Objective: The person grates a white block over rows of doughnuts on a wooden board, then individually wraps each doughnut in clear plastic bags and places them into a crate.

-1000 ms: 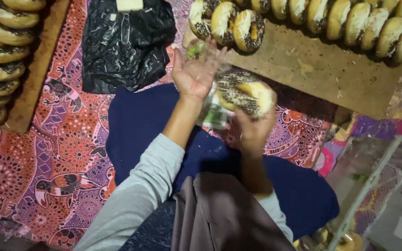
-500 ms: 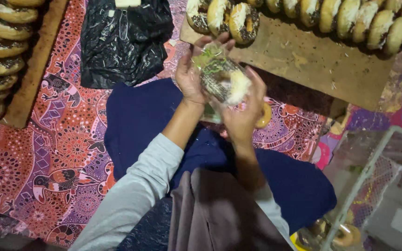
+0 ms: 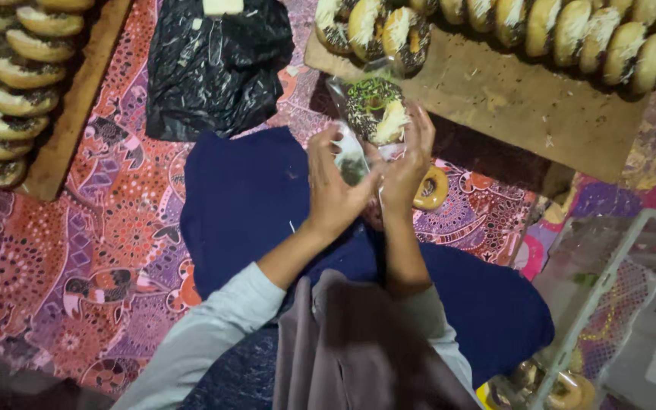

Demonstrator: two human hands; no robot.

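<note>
Both hands are up over the dark blue cloth (image 3: 244, 205): the left hand (image 3: 337, 190) and right hand (image 3: 408, 163) grip a clear plastic bag (image 3: 358, 144) holding a chocolate-sprinkled doughnut (image 3: 376, 110), which sits just above the fingertips, nearer the right hand.

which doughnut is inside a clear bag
The chocolate-sprinkled doughnut held up between both hands, wrapped in a clear bag. The others sit bare in rows on the wooden boards.
</note>
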